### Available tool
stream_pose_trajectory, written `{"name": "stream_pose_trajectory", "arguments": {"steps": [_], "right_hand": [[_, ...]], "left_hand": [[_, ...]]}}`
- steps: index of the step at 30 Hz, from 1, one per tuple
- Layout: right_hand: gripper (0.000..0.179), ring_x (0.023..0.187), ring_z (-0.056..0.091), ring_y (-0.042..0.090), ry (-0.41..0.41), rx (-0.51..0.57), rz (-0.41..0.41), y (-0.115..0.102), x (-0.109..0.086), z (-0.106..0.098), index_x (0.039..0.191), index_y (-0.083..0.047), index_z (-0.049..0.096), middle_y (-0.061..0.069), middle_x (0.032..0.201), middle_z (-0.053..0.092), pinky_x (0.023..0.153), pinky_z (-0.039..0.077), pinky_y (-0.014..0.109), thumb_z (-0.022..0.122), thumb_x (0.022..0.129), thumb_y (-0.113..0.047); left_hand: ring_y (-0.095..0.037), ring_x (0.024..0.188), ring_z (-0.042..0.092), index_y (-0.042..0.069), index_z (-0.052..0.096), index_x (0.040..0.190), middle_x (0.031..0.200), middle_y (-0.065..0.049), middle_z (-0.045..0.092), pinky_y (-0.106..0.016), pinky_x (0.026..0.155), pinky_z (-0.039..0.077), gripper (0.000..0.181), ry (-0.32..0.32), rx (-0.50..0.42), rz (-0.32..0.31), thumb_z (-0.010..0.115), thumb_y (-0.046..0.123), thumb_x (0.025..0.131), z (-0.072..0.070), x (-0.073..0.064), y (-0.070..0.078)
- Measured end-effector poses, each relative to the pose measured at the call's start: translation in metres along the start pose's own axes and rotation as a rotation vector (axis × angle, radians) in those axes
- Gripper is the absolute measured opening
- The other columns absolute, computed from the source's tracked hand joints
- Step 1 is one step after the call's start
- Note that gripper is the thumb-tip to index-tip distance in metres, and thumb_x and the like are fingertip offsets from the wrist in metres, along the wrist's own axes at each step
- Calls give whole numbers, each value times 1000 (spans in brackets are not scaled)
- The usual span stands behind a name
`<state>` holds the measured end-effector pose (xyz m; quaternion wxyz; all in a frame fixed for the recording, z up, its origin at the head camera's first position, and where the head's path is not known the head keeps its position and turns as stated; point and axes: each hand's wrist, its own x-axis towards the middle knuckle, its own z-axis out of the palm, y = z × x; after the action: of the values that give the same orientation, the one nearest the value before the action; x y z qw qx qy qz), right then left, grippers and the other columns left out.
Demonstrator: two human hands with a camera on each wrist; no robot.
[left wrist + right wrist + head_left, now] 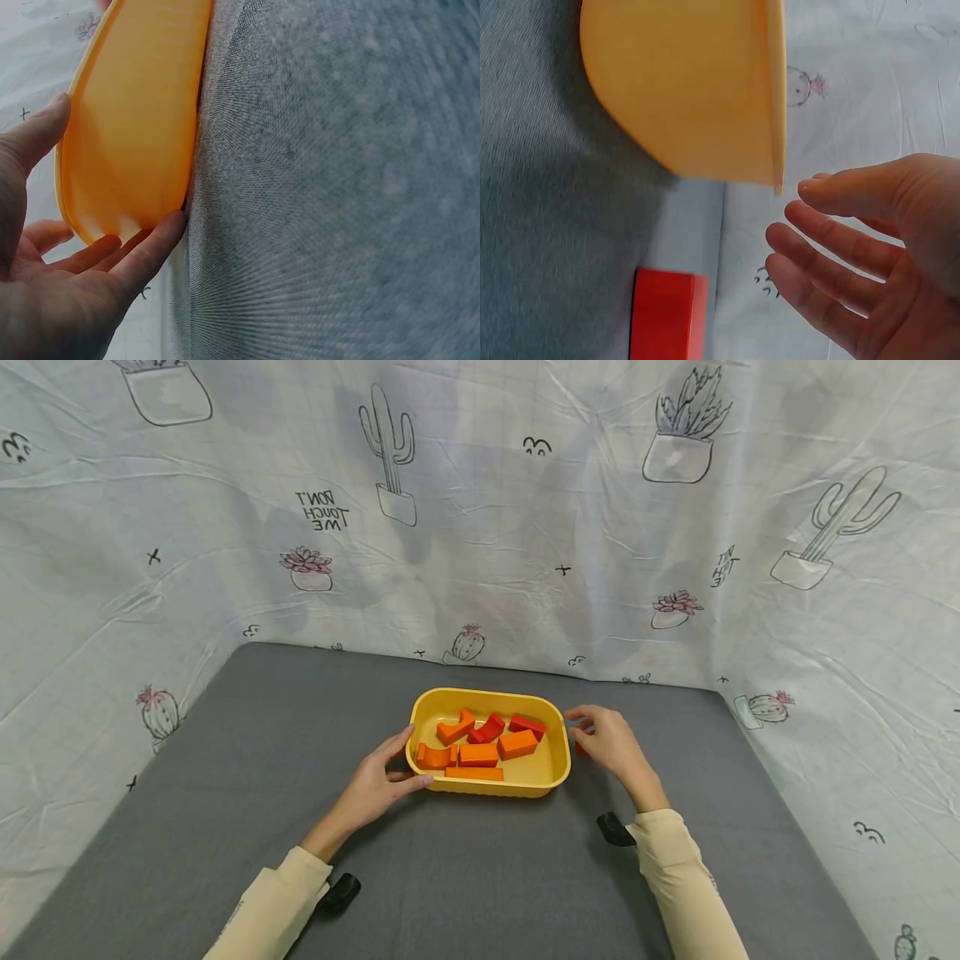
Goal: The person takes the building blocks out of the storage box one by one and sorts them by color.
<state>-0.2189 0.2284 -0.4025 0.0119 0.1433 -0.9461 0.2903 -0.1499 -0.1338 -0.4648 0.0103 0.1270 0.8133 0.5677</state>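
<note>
A wrinkled white cloth (480, 543), thin and printed with potted cacti and succulents, hangs round three sides of the grey table (480, 877), whose covering shows a fine woven grain. On it sits a yellow tub (487, 789), smooth, plastic-looking, a rounded rectangle with a narrow lip. From where I stand, the left hand (378, 777) grips its left end, thumb on the near side, fingers parted from the thumb and pressed to the end wall. The right hand (607, 739) hovers just beside the other end, fingers loosely bent and slightly spread, holding nothing.

Inside lie matte, crisp-edged pieces: a long orange bar (474, 773) along the near wall, two orange arches (437, 757) to the left with scooped curves, two orange oblongs (517, 744), a curved red piece (487, 728) and a red slab (527, 727). Outside, a straight-sided red block (660, 315) rests on the table, near the tub's right end.
</note>
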Motion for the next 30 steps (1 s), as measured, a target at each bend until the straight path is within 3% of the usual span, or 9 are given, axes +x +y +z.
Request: {"name": "stream_pose_trajectory", "arguments": {"steps": [6,13,24,30], "right_hand": [[22,73,65,24,41,86,-35,-15,3,6,115,-2,70,15,104,70,55,54,30,66,93,-6],[20,91,67,30,70,67,-58,-30,14,18,110,1,71,15,108,70,76,58,40,69,90,-2],[24,101,65,31,81,13,31,-36,27,42,112,-1,71,17,118,64,81,56,42,71,88,-1],[29,99,62,33,54,-112,41,-42,30,50,112,0,71,19,116,66,90,51,49,66,85,6]], "left_hand": [[-35,132,45,8,29,155,155,-17,33,-37,91,52,91,2,14,-4,81,24,82,0,0,-1],[-37,128,48,6,29,154,154,-18,34,-39,90,53,91,5,25,25,81,24,82,-1,0,-3],[-34,133,45,7,30,154,154,-17,35,-37,90,53,89,3,27,30,81,24,82,0,0,-3],[-35,134,42,5,31,154,154,-19,34,-40,90,53,87,8,36,34,80,23,84,1,0,-4]]}}
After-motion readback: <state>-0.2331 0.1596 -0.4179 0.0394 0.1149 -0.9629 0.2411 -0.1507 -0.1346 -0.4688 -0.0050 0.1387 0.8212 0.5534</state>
